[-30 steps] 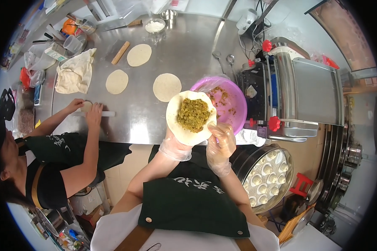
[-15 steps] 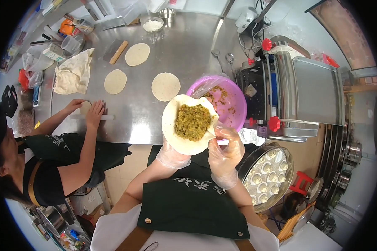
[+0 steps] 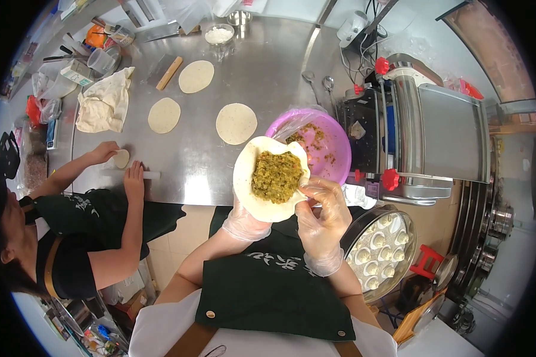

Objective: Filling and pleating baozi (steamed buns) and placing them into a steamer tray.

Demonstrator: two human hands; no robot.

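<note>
A round, pale dough wrapper (image 3: 248, 172) lies across my left hand (image 3: 246, 221), which is gloved in clear plastic and mostly hidden beneath it. Chopped yellow-green filling (image 3: 276, 177) is heaped in the wrapper's middle. My right hand (image 3: 323, 218), also in a clear glove, pinches the wrapper's right edge between thumb and fingers, where the rim is gathered into folds. Just behind the wrapper stands a pink-purple bowl (image 3: 337, 143) with remnants of the same filling and a plastic sheet at its rim.
Three flat dough rounds (image 3: 236, 124) lie on the steel table (image 3: 178, 149). At the left, a co-worker's hands (image 3: 134, 177) work a small dough piece (image 3: 121, 159). A roller machine (image 3: 405, 131) stands right. Below it, a round steamer tray (image 3: 380, 253) holds several pleated buns.
The wrapper has shifted slightly right, and my right hand's pinch sits a little differently on its edge. The co-worker's hands have moved apart, baring the small dough piece.
</note>
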